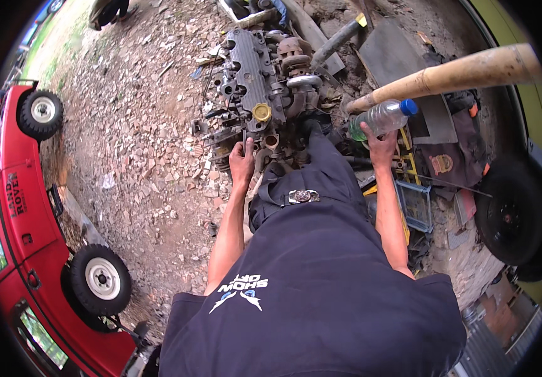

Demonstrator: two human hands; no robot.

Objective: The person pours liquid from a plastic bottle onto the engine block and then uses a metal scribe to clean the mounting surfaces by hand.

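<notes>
An engine (249,69) with a ribbed grey cover and a yellow oil filler cap (261,112) stands on the ground in front of me. At its near left end, my left hand (242,164) is closed with the thumb and fingers pinched together. A thin piece seems to stick up from that grip, too small to name. My right hand (382,149) is wrapped round a clear plastic bottle (385,113) with a blue cap. The bottle lies tilted nearly sideways, its cap toward the right. Some greenish colour shows in its lower part.
A bamboo pole (453,75) slants across the right, just beyond the bottle. A blue crate (414,204) and a dark wheel (514,213) lie at the right. A red vehicle (35,220) stands at the left on stony ground (139,151). A white tray (252,19) sits behind the engine.
</notes>
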